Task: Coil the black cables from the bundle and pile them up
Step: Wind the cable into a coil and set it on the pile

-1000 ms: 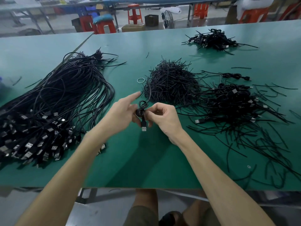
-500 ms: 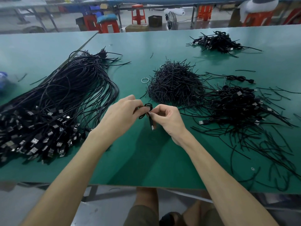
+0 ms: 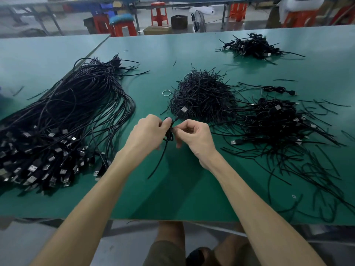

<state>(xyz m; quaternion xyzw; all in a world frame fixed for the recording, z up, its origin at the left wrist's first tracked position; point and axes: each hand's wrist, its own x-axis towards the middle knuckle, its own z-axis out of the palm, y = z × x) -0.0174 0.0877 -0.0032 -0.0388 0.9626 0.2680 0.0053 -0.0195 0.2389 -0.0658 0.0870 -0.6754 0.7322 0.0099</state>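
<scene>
Between my two hands is a small coiled black cable [image 3: 169, 134], held above the green table [image 3: 172, 189]. My left hand [image 3: 148, 133] grips the coil from the left, and my right hand [image 3: 196, 138] pinches it from the right. The cable's USB plug [image 3: 182, 110] sticks up and away from me, and a thin black tail [image 3: 159, 162] hangs down toward me. The big bundle of uncoiled black cables [image 3: 63, 120] lies to the left, with plugs toward the near edge. A pile of coiled cables [image 3: 276, 120] lies to the right.
A heap of short black ties [image 3: 201, 96] sits just beyond my hands, with a small ring [image 3: 166, 92] at its left. Another cable pile [image 3: 251, 46] lies at the far right. Loose ties [image 3: 317, 179] scatter over the near right. Stools [image 3: 123, 25] stand past the table.
The coil has turned in my hands: its plug pointed down toward me, and now it points up and away. A thin tail now hangs below the coil.
</scene>
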